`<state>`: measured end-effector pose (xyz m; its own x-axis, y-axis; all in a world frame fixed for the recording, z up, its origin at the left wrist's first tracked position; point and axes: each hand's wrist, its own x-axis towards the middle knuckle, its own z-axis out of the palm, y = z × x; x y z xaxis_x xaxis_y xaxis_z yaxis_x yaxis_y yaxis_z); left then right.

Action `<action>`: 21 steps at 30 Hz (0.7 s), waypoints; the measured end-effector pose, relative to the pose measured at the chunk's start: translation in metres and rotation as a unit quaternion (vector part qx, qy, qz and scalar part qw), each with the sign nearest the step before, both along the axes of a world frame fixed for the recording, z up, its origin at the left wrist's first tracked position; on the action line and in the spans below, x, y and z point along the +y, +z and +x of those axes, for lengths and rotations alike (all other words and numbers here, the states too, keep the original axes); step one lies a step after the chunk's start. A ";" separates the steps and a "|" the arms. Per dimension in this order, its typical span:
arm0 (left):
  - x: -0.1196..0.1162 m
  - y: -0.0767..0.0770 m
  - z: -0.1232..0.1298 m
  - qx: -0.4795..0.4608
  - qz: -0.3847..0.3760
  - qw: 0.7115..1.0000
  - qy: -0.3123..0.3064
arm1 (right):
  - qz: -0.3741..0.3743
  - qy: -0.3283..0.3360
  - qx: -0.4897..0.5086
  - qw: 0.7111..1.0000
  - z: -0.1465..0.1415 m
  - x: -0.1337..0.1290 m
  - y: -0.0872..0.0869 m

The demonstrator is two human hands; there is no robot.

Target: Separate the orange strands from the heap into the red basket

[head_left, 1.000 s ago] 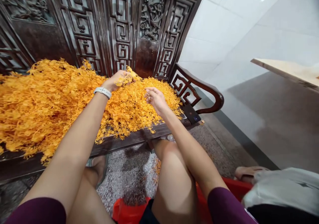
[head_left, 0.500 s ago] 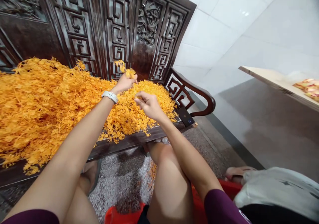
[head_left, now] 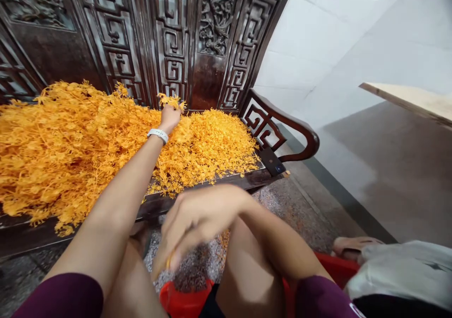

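My left hand (head_left: pixel 171 117), with a white watch band on its wrist, is closed on a sprig of orange artificial flowers (head_left: pixel 169 101) above the bench seat. Beneath and around it spreads a large heap of similar orange sprigs (head_left: pixel 81 143), with a finer, looser pile (head_left: pixel 219 136) to the right. Close to me, over my knees and in front of the bench edge, my right hand (head_left: pixel 205 214) is smeared by motion. Its fingers point down and a small orange piece (head_left: pixel 168 262) shows at the pinched thumb and fingertips.
The dark carved wooden bench (head_left: pixel 212 80) has a curved armrest (head_left: pixel 307 139). A black phone (head_left: pixel 271 161) lies at the seat's right end. Below are a red plastic object (head_left: pixel 185 299) and orange bits on the floor. A pale board (head_left: pixel 406 99) juts in at right, above a whitish bag (head_left: pixel 402 271).
My right hand has come away from the pile, down and toward me, with a small orange piece at its fingertips. My left hand still holds the sprig over the heap. The view has shifted slightly.
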<state>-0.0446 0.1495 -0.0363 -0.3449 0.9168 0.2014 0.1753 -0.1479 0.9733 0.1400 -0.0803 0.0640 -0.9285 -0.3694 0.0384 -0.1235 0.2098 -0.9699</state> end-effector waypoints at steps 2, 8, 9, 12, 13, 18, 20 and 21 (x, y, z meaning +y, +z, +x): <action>-0.005 0.008 -0.002 -0.036 -0.056 0.997 0.043 | -0.107 -0.236 0.069 0.963 0.005 0.028 -0.005; -0.016 0.022 0.009 0.003 -0.090 0.996 0.002 | -0.268 -0.648 0.078 0.709 0.015 0.105 -0.042; -0.017 0.022 0.011 0.024 -0.098 0.995 -0.019 | -0.251 -0.665 0.057 0.701 0.014 0.110 -0.051; -0.023 0.025 0.014 0.096 -0.118 0.983 -0.106 | -0.173 -0.715 0.047 0.675 0.013 0.123 -0.077; -0.025 0.028 0.015 0.124 -0.126 0.974 -0.143 | -0.153 -0.732 0.060 0.661 0.014 0.128 -0.084; -0.032 0.051 0.028 0.299 -0.120 0.886 -0.332 | -0.014 -0.800 0.118 0.588 0.033 0.156 -0.108; -0.032 0.055 0.034 0.329 -0.111 0.865 -0.363 | -0.022 -0.796 0.113 0.594 0.039 0.162 -0.116; -0.032 0.056 0.036 0.334 -0.113 0.859 -0.371 | -0.041 -0.793 0.106 0.598 0.041 0.163 -0.119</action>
<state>-0.0089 0.1179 0.0200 0.4746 0.8762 -0.0839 0.6454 -0.2816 0.7100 0.1813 0.0824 -0.0548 -0.0790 0.9815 0.1744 0.0457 0.1783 -0.9829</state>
